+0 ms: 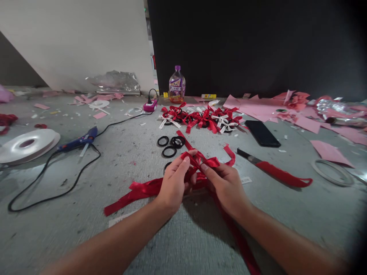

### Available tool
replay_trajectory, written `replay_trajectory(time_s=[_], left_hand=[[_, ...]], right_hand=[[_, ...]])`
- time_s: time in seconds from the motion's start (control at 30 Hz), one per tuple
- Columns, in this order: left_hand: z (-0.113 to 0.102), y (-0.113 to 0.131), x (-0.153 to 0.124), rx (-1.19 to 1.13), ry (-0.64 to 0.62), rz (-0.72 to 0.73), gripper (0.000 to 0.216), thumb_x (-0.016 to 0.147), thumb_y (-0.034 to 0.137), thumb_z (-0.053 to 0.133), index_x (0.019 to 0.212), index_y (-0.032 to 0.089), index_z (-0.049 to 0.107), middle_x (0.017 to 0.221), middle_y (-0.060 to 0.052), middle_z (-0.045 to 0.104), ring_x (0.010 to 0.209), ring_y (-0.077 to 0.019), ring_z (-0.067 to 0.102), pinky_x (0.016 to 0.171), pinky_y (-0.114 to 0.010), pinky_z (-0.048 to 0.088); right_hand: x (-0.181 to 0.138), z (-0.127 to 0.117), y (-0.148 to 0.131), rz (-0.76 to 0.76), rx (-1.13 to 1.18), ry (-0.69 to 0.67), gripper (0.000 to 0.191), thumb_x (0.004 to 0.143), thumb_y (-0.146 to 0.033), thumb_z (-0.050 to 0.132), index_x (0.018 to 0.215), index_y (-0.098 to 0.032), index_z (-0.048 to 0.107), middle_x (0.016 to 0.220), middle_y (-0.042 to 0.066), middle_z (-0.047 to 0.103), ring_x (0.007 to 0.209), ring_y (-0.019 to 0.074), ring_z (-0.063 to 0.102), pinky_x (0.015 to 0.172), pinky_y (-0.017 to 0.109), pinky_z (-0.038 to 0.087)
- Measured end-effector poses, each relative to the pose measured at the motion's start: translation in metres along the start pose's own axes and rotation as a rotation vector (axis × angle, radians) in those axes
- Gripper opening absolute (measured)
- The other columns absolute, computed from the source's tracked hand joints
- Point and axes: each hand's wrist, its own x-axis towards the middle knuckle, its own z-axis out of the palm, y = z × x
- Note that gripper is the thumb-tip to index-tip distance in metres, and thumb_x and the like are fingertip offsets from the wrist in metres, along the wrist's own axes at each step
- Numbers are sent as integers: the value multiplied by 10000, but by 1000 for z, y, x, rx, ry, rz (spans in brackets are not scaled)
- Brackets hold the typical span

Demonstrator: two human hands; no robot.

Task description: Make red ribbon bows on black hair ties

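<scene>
1. Surface point(37, 240): grey, scattered with scraps, beneath everything below.
2. Paper point(255, 107): pink sheets, some crumpled, at the far right.
3. Pile point(200, 121): red and white bows with black rings among them, beyond the hands.
4. Strips point(132, 196): red ribbon lying to the left of the left hand, with one end toward the viewer.
5. Spool point(43, 139): white, at the far left.
6. Bottle point(177, 87): purple cap, upright behind the pile.
7. Gun point(78, 140): blue, corded, just right of the spool.
8. Knife point(275, 172): red handle, to the right of the right hand.
9. Left hand point(175, 181): thumb and fingers pinch the bow's left side.
10. Right hand point(228, 184): thumb presses near the bow's middle, fingers curled around its right side.
11. Phone point(262, 133): black, beyond the knife.
12. Bow point(212, 162): red, gripped between both hands, in front of the pile.
13. Rings point(169, 152): black, lying between hands and pile, some overlapping.
</scene>
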Motion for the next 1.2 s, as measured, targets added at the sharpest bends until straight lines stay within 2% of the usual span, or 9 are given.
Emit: replay_trajectory(time_s=[0.1,0.3,0.53,0.73,0.9,1.03,1.13,1.2], left_hand=[[0,1,0,-26,-27,-2,407,883,425,600,1239,229,610,545,56,506,407,-48,355,381,-144,221],[-2,0,-1,15,-99,-44,404,835,408,666,1162,171,677,520,62,478,381,-25,272,384,-164,202],[-4,-2,0,25,-87,-47,347,840,380,655,1120,185,719,534,50,487,383,-30,300,389,-181,191],[0,1,0,-1,-72,-67,408,838,448,641,1153,195,692,499,67,472,350,-26,238,370,-171,188],[-1,2,0,-18,-16,-40,454,856,493,619,1229,234,644,531,67,474,375,-39,304,369,-152,223],[-2,1,0,15,-37,12,417,841,476,666,1178,229,673,546,67,484,396,-25,320,389,-140,216],[-1,2,-1,60,-73,69,368,778,399,761,1083,198,721,574,56,537,445,-33,402,438,-156,312],[1,2,-2,73,-85,74,335,746,348,797,1035,188,739,649,25,625,545,-67,523,534,-187,422]], right_hand=[[0,0,0,3,35,-23,261,863,-404,668,774,-167,733,611,17,652,587,139,590,533,254,455],[1,-2,4,-48,-10,15,247,865,-397,669,788,-170,728,638,1,652,564,113,550,531,243,439],[0,-1,2,-61,-15,13,257,868,-394,656,730,-181,694,567,-18,581,514,108,505,465,232,391],[0,-1,2,-37,9,-22,236,876,-399,650,785,-187,697,633,5,654,548,120,562,495,233,444],[0,-2,4,-35,-22,6,247,866,-396,670,767,-172,701,638,4,665,546,110,555,495,225,430],[0,-2,5,-49,-9,15,238,869,-395,667,777,-180,712,626,-8,657,545,109,552,501,228,425],[0,-2,6,-79,-23,29,216,869,-385,660,849,-186,741,714,11,700,643,137,606,587,253,473],[0,-3,6,-97,-31,40,216,867,-379,656,907,-192,756,748,17,712,686,151,623,635,271,492]])
